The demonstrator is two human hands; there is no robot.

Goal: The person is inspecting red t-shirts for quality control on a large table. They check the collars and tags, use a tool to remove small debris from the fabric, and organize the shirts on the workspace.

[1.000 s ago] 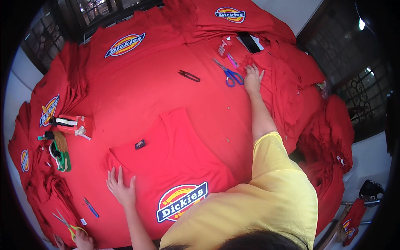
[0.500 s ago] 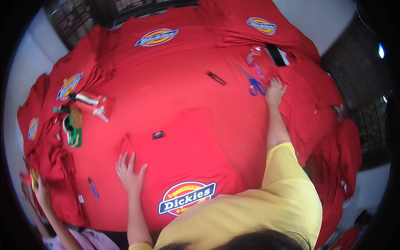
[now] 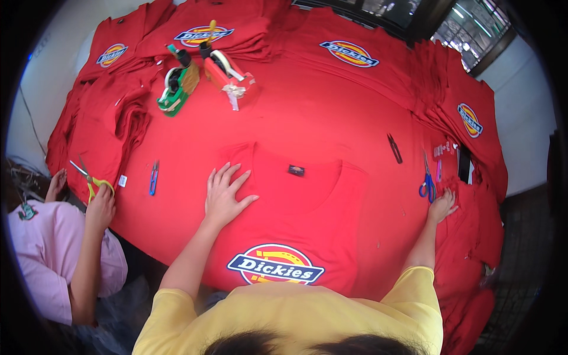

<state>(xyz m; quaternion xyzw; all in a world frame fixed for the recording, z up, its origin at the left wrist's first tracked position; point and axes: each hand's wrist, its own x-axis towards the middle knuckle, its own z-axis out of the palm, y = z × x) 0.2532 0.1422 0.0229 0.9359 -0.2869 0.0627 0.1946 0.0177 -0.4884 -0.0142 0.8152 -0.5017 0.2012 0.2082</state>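
Note:
A red T-shirt (image 3: 284,219) lies spread in front of me, with a dark label (image 3: 296,170) at its neckline and a yellow, red and dark blue printed emblem (image 3: 276,264). My left hand (image 3: 226,195) rests on the shirt's left shoulder, fingers spread. Out to the right, my right hand (image 3: 442,206) reaches onto the edge of heaped red shirts (image 3: 467,225), its fingers apart and holding nothing visible. Blue-handled scissors (image 3: 428,186) lie right beside its fingertips. Beyond them is a pair of dark thread snips (image 3: 394,149).
A co-worker's hand (image 3: 102,207) at the left holds yellow-handled scissors (image 3: 89,178). Blue snips (image 3: 154,177) lie nearby. A green tape dispenser (image 3: 174,92) and a red one (image 3: 228,71) stand at the back left. Folded red shirts (image 3: 254,35) line the table's far side.
The view has swung left, so more of the co-worker shows. My left hand stays flat on the shirt; my right hand remains by the blue scissors at the right-hand heap.

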